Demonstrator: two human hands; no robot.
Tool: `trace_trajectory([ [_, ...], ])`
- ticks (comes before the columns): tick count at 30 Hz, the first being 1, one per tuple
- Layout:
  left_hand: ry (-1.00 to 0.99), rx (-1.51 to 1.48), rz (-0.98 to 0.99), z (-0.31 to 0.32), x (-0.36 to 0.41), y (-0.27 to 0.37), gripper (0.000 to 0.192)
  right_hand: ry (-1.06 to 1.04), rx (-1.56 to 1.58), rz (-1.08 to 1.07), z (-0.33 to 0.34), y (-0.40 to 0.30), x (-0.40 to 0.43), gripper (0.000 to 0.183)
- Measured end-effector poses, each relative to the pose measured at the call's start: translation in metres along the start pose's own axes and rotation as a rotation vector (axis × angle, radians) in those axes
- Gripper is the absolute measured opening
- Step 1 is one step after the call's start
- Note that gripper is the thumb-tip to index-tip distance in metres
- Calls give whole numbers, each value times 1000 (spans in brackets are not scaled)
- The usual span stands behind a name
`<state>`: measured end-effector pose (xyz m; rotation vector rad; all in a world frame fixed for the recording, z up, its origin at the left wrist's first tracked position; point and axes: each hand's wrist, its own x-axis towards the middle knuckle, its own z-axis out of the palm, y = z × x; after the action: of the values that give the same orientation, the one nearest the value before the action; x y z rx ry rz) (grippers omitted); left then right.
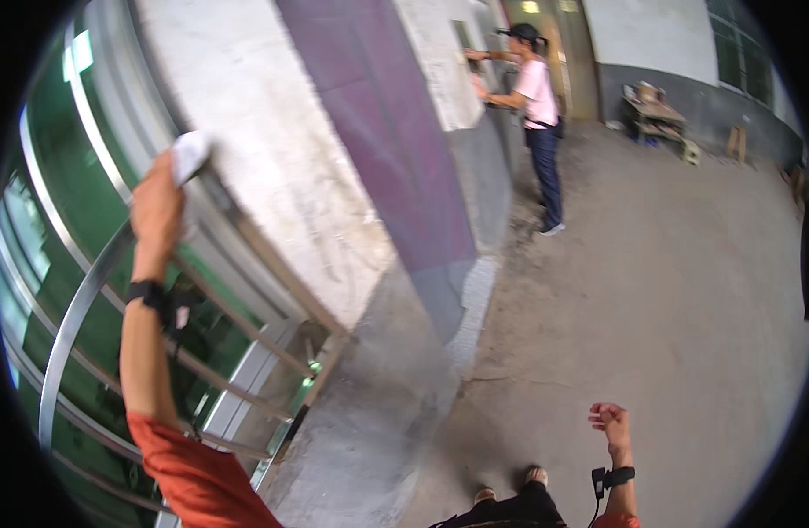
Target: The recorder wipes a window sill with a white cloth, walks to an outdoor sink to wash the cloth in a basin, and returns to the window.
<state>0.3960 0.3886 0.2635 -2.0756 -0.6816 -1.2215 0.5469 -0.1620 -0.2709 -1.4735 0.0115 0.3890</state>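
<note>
My left hand (156, 201) is raised at the window and shut on a white cloth (190, 155). The cloth is beside the window's metal frame (163, 112), near the whitewashed wall; whether it touches the frame is hard to tell through the blur. Metal window bars (104, 297), one of them curved, stand around and behind my left forearm. My right hand (612, 422) hangs low over the concrete floor (661, 297), its fingers loosely curled and slightly apart, with nothing seen in it.
A purple-painted strip (391, 138) crosses the wall beyond the window. Further along, a person in a pink shirt (537, 92) stands with both hands at the wall. A small wooden table (655, 111) with items on it and a low stool (691, 152) stand by the far wall.
</note>
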Motion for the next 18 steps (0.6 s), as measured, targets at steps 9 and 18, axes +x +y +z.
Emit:
trace_trajectory([
  [9, -345, -1530, -915, 80, -69, 177, 44, 458, 250, 43, -171, -26, 32, 20],
  [18, -1424, -2326, -1358, 158, -251, 509, 29, 507, 334, -66, -280, -89, 90, 24],
])
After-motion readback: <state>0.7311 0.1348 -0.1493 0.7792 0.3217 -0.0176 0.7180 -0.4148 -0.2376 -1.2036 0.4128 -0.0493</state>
